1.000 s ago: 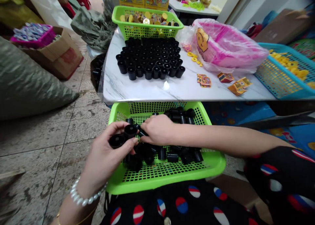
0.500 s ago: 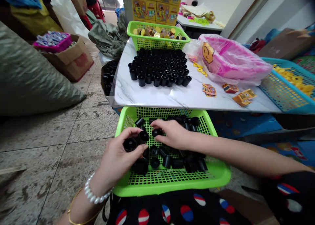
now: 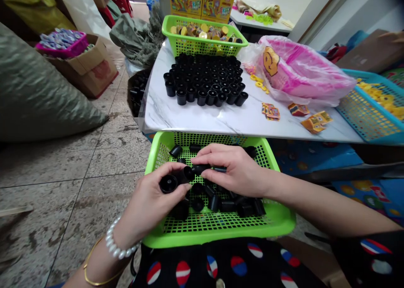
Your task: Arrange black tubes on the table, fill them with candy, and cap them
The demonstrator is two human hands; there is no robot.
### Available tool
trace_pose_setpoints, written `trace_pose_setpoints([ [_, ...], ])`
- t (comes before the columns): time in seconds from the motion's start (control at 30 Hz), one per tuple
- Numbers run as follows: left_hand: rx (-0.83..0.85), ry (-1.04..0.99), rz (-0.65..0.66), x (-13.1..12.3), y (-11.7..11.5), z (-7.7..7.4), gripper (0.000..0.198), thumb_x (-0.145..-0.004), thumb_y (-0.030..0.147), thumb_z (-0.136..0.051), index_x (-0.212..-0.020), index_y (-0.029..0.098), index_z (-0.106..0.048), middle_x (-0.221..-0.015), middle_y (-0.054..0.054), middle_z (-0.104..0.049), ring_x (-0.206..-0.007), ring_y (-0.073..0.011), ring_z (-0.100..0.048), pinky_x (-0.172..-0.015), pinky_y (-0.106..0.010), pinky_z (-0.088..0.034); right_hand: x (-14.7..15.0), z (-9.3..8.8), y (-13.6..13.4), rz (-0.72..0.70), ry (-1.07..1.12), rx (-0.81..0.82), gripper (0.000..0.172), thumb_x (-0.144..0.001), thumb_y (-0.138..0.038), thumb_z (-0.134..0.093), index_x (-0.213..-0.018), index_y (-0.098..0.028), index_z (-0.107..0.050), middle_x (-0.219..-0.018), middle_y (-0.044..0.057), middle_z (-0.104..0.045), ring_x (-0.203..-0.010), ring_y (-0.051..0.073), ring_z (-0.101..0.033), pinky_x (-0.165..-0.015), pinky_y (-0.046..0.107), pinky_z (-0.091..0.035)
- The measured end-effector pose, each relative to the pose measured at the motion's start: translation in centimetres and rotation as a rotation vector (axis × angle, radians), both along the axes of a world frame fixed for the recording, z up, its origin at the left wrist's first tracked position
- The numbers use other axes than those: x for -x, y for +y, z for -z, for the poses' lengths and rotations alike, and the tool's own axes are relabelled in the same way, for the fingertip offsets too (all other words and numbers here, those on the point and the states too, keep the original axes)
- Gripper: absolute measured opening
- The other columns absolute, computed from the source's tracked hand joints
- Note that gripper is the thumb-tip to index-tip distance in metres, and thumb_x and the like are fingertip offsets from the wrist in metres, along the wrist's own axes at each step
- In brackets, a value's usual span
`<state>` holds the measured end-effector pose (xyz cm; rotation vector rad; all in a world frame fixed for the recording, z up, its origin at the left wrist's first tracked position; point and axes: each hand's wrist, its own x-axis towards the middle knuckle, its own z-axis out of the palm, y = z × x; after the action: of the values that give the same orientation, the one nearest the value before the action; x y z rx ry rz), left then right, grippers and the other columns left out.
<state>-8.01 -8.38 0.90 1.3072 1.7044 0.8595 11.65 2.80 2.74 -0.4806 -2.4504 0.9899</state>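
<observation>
My left hand (image 3: pixel 151 199) is curled round small black plastic cups (image 3: pixel 168 183), at least two side by side, with one open mouth facing up. Beside it, my right hand (image 3: pixel 240 170) pinches another black cup (image 3: pixel 200 169) between thumb and fingers, lying sideways close to the left hand's cups. Whether the cups touch is hard to make out. Both hands are over a green plastic basket (image 3: pixel 280 227), where more black cups (image 3: pixel 227 206) lie loose in all directions. Part of the basket's contents is hidden under my right hand.
Rows of black cups (image 3: pixel 202 96) stand on the white marbled table (image 3: pixel 189 120). Behind them is a green basket (image 3: pixel 176 48) of gold-topped pieces. To the right are a pink basket in plastic (image 3: pixel 299 75), wrappers (image 3: pixel 270 111) and a blue basket (image 3: pixel 356 115). A sack (image 3: pixel 41 94) leans left.
My right hand has moved slightly nearer the left, its cup now turned sideways against or near the left hand's cups. The whole view has shifted a little.
</observation>
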Motion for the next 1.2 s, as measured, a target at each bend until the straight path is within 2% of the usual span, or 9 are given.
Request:
trace_pose_setpoints([
  [0.17, 0.0, 0.023, 0.04, 0.0, -0.1, -0.1, 0.032, -0.078, 0.037, -0.068, -0.106, 0.022, -0.066, -0.092, -0.001, -0.074, -0.079, -0.0196, -0.068, -0.073, -0.031, -0.053, 0.5, 0.3, -0.3, -0.067, 0.022, -0.046, 0.031, -0.09, -0.014, -0.057, -0.119, -0.014, -0.069, -0.107, 0.012, -0.068, -0.095, 0.017, -0.066, -0.085, 0.033, -0.056],
  [0.27, -0.009, 0.034, 0.027, -0.3, -0.1, -0.2, 0.034, -0.079, 0.037, -0.067, -0.108, 0.02, -0.066, -0.091, -0.002, -0.075, -0.079, -0.0206, -0.069, -0.073, -0.031, -0.054, 0.8, 0.7, -0.9, 0.038, 0.055, -0.058, 0.034, -0.092, -0.017, -0.057, -0.124, -0.013, -0.065, -0.112, 0.012, -0.071, -0.102, 0.017, -0.067, -0.091, 0.033, -0.056],
  [0.4, -0.079, 0.099, 0.063, -0.6, 0.2, -0.2, 0.032, -0.08, 0.035, -0.066, -0.108, 0.02, -0.069, -0.099, -0.004, -0.075, -0.085, -0.0213, -0.07, -0.078, -0.033, -0.054, 1.2, 1.0, -1.4, 0.157, 0.078, -0.126, 0.03, -0.094, -0.023, -0.057, -0.121, -0.019, -0.068, -0.114, 0.007, -0.073, -0.108, 0.017, -0.067, -0.097, 0.035, -0.055],
  [0.67, -0.057, 0.076, 0.052, -0.7, -0.1, -0.2, 0.035, -0.077, 0.033, -0.068, -0.109, 0.019, -0.073, -0.1, -0.004, -0.077, -0.086, -0.0225, -0.072, -0.085, -0.035, -0.056, 0.6, 0.9, -0.8, 0.132, 0.07, 0.033, 0.031, -0.093, -0.021, -0.056, -0.122, -0.022, -0.067, -0.118, 0.006, -0.071, -0.111, 0.018, -0.066, -0.098, 0.038, -0.054],
  [0.83, -0.047, 0.053, 0.049, -0.9, 0.0, -0.7, 0.041, -0.076, 0.029, -0.066, -0.115, 0.018, -0.071, -0.102, -0.003, -0.077, -0.084, -0.0224, -0.072, -0.071, -0.03, -0.058, 0.6, 1.2, -1.5, 0.058, 0.127, 0.026, 0.031, -0.094, -0.02, -0.054, -0.124, -0.019, -0.066, -0.115, 0.008, -0.072, -0.109, 0.018, -0.066, -0.098, 0.037, -0.054],
  [1.0, -0.04, 0.081, 0.023, -1.0, 0.1, -0.5, 0.038, -0.075, 0.031, -0.067, -0.11, 0.017, -0.073, -0.098, -0.003, -0.078, -0.083, -0.0228, -0.072, -0.076, -0.032, -0.057, 0.7, 1.0, -1.6, 0.157, 0.127, 0.02, 0.031, -0.094, -0.02, -0.055, -0.123, -0.021, -0.066, -0.118, 0.007, -0.071, -0.11, 0.017, -0.066, -0.098, 0.037, -0.054],
  [1.1, -0.04, 0.093, 0.045, -1.0, 0.1, -0.4, 0.036, -0.075, 0.03, -0.066, -0.109, 0.019, -0.074, -0.097, -0.003, -0.078, -0.082, -0.0229, -0.072, -0.074, -0.032, -0.057, 0.6, 0.7, -1.5, 0.113, 0.127, 0.017, 0.032, -0.094, -0.02, -0.055, -0.124, -0.022, -0.066, -0.116, 0.007, -0.072, -0.109, 0.018, -0.066, -0.098, 0.039, -0.054],
  [1.2, -0.066, 0.101, 0.065, -1.0, 0.0, -0.5, 0.033, -0.076, 0.028, -0.065, -0.107, 0.021, -0.074, -0.097, -0.002, -0.078, -0.084, -0.0227, -0.072, -0.074, -0.031, -0.057, 0.7, 0.9, -1.5, 0.044, 0.149, 0.002, 0.031, -0.095, -0.02, -0.054, -0.124, -0.018, -0.066, -0.113, 0.01, -0.073, -0.106, 0.019, -0.067, -0.097, 0.04, -0.054],
])
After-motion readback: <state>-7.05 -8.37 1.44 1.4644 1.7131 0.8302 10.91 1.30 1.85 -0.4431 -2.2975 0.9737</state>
